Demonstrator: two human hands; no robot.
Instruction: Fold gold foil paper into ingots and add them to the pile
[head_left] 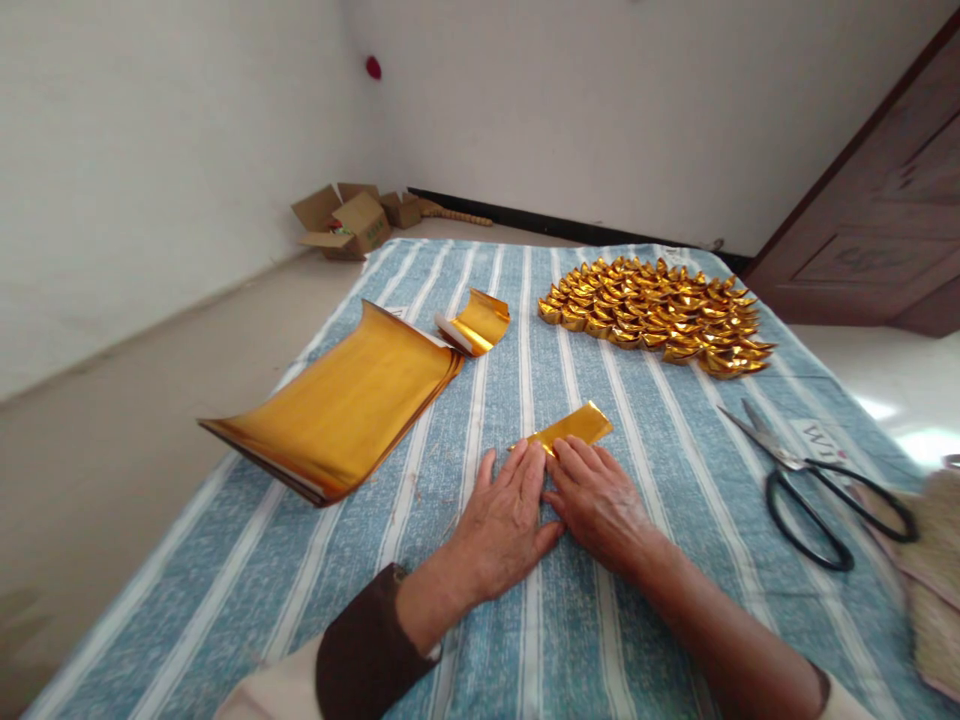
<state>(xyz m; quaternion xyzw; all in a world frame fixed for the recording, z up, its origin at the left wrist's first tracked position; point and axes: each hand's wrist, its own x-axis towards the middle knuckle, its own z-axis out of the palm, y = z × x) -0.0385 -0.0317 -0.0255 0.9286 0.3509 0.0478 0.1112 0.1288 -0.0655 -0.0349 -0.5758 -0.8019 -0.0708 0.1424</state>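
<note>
The left hand (pixel 504 520) and right hand (pixel 600 500) are laid flat, side by side, on a gold strip (pixel 574 428); a fold is apparently being pressed, so creasing likely follows.

Striped cloth (pixel 570 640) under gold sheets (pixel 337 410), scissors (pixel 814 480)

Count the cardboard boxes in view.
2, both on the floor in the far corner: a larger open cardboard box and a smaller one right of it. Others may be hidden behind.
</note>
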